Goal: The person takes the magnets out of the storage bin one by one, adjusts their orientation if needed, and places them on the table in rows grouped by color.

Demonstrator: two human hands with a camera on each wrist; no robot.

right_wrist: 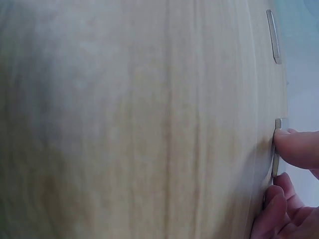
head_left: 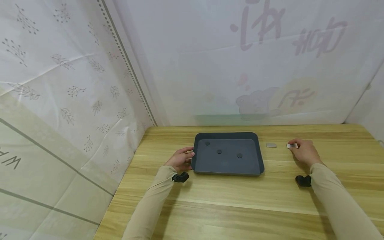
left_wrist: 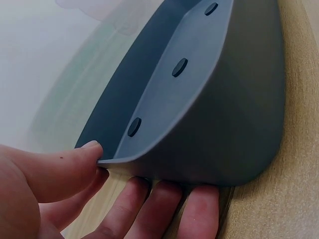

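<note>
A dark grey rectangular tray (head_left: 228, 166) with raised walls sits on the wooden table, three small dark round discs (head_left: 219, 151) lying on its floor. At the tray's left side my left hand (head_left: 180, 159) grips it. The left wrist view shows the thumb (left_wrist: 75, 167) at the rim and fingertips (left_wrist: 202, 204) against the outer wall below. To the right of the tray, my right hand (head_left: 306, 152) pinches a small flat silver-grey piece (right_wrist: 281, 122) between thumb and fingers, close over the tabletop. A similar flat piece (head_left: 271, 145) lies between that hand and the tray.
The wooden table (head_left: 228, 206) ends at its back edge against a pale printed curtain (head_left: 195, 66). Another patterned curtain (head_left: 75, 100) hangs along the left side. A black wrist device (head_left: 180, 177) sits at the left cuff, and another black device (head_left: 303, 181) at the right.
</note>
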